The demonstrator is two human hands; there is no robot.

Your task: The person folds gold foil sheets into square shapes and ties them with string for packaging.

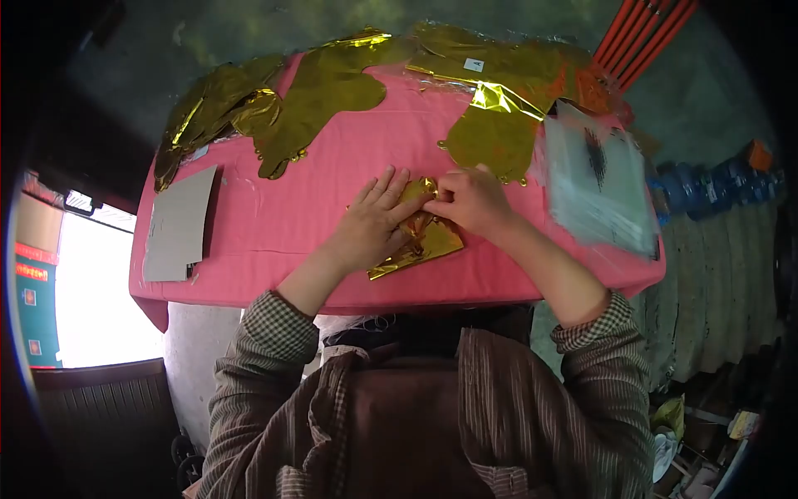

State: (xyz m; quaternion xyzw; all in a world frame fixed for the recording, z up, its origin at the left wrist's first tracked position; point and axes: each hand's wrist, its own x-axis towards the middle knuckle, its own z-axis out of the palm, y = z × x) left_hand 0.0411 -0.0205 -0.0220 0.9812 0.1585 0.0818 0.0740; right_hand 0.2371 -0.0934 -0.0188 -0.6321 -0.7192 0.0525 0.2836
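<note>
Left hand [376, 220] lies flat, fingers spread; right hand [470, 200] pinches, both forearms extended

Worn on the head, the lone camera looks forward and steeply down onto a pink table [274, 241] — close enough that the tabletop fills mid-frame in the fisheye view, the wearer's sleeves [274, 320] and chest [399, 399] just nearside of it.
</note>
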